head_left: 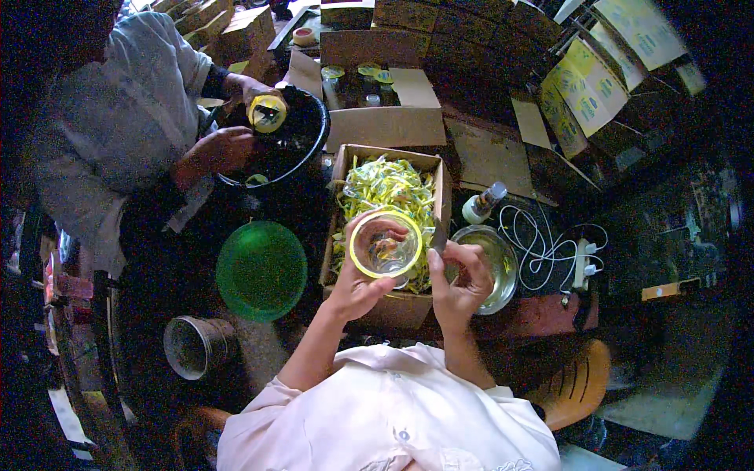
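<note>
My left hand [357, 287] is wrapped around a clear cup [385, 245] with a yellow rim, its open mouth tilted up toward me. To its right, my right hand [462, 284] pinches a dark, narrow blade [441, 235] that points away from me, close to the cup's rim. The blade's handle is hidden in the fingers. Beneath both hands stands a cardboard box [444, 182] heaped with yellow-green and whitish plastic strips [389, 182]. A clear round bowl [509, 271] lies just beyond my right hand; its contents are hard to make out.
A small bottle [483, 202], a white cable [534, 250] and a power strip [583, 265] lie to the right. On the left are a green basin [261, 271], a bucket [188, 348] and a co-worker's hands [228, 147] with a yellow-rimmed container [267, 115] over a black tub [318, 145].
</note>
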{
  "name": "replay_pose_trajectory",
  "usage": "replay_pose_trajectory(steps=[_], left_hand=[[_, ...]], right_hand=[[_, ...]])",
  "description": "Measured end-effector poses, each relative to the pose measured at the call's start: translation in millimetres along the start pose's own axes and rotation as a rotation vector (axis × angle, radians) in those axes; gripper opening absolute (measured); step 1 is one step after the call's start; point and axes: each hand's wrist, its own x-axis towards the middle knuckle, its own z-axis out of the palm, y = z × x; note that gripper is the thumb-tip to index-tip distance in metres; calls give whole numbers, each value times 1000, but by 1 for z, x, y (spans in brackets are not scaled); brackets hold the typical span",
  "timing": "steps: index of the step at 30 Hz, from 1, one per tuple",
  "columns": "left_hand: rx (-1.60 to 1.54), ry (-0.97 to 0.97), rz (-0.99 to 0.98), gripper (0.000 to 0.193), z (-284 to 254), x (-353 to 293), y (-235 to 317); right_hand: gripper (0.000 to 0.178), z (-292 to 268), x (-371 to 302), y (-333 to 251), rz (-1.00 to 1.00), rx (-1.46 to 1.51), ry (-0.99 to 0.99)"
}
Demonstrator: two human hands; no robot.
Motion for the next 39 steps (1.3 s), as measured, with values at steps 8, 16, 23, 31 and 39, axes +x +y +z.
replay_pose_trajectory(steps=[8,16,23,31,39], left_hand=[[49,58,-24,84,4,-1,9],[60,58,-37,80,2,-2,17],[147,85,48,83,-4,-5,18],[427,44,114,87,-10,-6,17],[603,-48,140,87,-10,-2,19]], right_hand=[[23,-1,0,-3,4,43,8],[22,0,-6,-3,-2,59,17],[23,6,-7,-12,-50,38,-24],[20,14,-6,-22,-94,57,-65],[21,12,-2,-19,-124,-60,-64]])
